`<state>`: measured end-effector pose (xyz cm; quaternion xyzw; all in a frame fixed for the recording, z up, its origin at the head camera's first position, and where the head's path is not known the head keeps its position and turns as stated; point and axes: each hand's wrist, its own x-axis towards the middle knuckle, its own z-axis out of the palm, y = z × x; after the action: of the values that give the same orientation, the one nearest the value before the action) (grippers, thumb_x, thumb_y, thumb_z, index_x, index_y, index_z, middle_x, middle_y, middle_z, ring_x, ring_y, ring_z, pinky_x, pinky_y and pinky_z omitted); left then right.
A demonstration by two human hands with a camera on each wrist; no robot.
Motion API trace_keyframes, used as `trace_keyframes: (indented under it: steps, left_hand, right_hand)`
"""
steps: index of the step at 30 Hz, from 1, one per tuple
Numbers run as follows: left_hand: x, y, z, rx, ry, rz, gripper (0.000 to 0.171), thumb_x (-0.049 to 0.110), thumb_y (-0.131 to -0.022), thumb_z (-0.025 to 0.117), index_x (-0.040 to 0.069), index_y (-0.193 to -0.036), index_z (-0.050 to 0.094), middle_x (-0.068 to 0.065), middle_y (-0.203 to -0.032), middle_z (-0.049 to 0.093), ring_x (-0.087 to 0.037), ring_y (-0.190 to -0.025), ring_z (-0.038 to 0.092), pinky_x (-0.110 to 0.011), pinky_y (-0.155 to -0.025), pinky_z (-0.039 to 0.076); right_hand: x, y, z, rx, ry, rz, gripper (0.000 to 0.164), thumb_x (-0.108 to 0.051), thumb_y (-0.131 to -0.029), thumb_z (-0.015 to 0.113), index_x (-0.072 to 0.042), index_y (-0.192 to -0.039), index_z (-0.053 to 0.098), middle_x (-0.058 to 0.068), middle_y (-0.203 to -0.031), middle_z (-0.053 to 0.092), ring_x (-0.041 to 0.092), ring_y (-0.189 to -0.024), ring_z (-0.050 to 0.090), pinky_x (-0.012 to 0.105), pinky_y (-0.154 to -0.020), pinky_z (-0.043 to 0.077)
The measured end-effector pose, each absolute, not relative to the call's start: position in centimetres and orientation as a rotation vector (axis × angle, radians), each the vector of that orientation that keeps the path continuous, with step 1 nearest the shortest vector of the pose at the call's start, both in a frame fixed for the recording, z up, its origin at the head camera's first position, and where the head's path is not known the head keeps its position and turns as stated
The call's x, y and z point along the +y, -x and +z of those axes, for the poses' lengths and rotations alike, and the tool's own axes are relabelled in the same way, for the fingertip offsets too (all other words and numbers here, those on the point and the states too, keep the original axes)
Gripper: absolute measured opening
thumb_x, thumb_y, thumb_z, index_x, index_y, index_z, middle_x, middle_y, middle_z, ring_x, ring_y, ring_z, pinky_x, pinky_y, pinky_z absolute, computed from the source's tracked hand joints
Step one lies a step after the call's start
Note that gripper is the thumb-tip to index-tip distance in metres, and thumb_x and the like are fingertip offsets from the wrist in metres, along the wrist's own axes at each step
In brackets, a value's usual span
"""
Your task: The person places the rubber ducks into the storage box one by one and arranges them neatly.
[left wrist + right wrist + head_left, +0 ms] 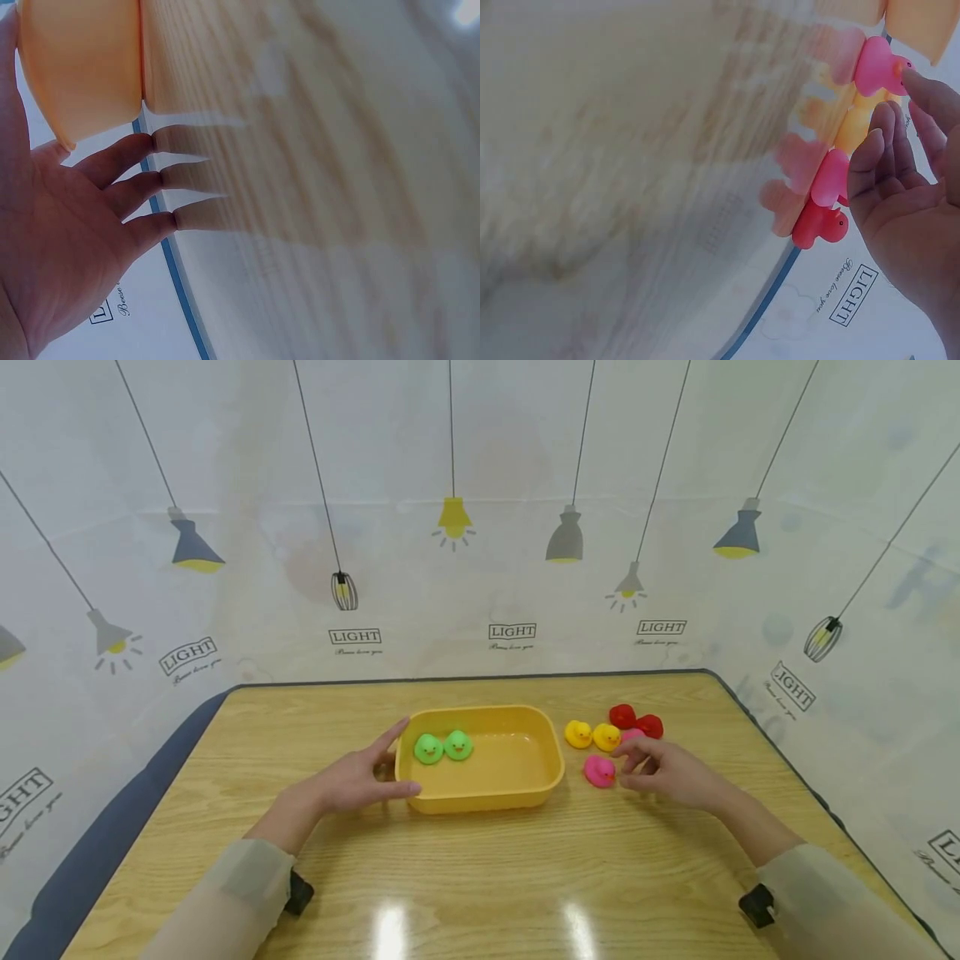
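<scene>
A yellow plastic tray (480, 803) stands mid-table with two green rubber ducks, the left one (429, 748) and the right one (458, 745), inside at its left end. My left hand (358, 778) spreads round that end, thumb at the near rim and index finger at the far corner; its other fingers are straight, tips at the tabletop (300, 172). Right of the tray sits a pink rubber duck (598, 771). My right hand (667, 770) is beside it, fingers loosely bent, thumb tip close to the duck's head (901, 75), nothing gripped.
Two yellow ducks, one (578, 734) left of the other (607, 737), sit behind the near pink duck. Two red ducks (622, 716) and a second pink duck (634, 735), partly hidden by my right hand, are farther back. A lamp-printed cloth (510, 585) rises behind the table.
</scene>
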<state>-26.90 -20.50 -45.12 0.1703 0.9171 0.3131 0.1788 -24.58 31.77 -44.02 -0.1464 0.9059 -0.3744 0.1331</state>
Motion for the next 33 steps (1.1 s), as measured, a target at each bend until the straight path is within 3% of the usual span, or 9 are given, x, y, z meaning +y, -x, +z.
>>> trace_keyframes:
  steps: [6,14,33]
  left_hand:
    - [-20.49,26.98,-45.26,2.594,-0.482,0.884,0.117,0.076,-0.092,0.075,0.047,-0.176,-0.001,-0.019,-0.165,0.056,-0.052,-0.157,0.044,-0.073,-0.125,0.035]
    - [-20.5,26.97,-45.2,2.594,-0.484,0.887,0.117,0.076,-0.092,0.075,0.047,-0.176,-0.001,-0.019,-0.165,0.056,-0.053,-0.156,0.045,-0.073,-0.124,0.037]
    - [-20.43,26.82,-44.97,2.594,-0.48,0.876,0.118,0.077,-0.092,0.074,0.044,-0.177,-0.001,-0.019,-0.166,0.054,-0.053,-0.158,0.041,-0.074,-0.126,0.033]
  right_hand:
    - [31.52,25.01,-44.48,2.617,0.45,-1.079,0.038,-0.015,-0.103,0.077,-0.011,-0.14,0.067,0.015,-0.12,0.071,0.024,-0.093,0.065,0.03,-0.074,0.058]
    - [31.14,25.28,-44.75,2.591,0.451,-1.098,0.035,-0.015,-0.102,0.079,-0.015,-0.136,0.07,0.014,-0.12,0.071,0.025,-0.089,0.065,0.033,-0.068,0.059]
    - [30.98,25.26,-44.95,2.598,0.402,-1.059,0.042,-0.018,-0.099,0.083,-0.009,-0.137,0.067,0.009,-0.112,0.073,0.024,-0.088,0.064,0.029,-0.067,0.058]
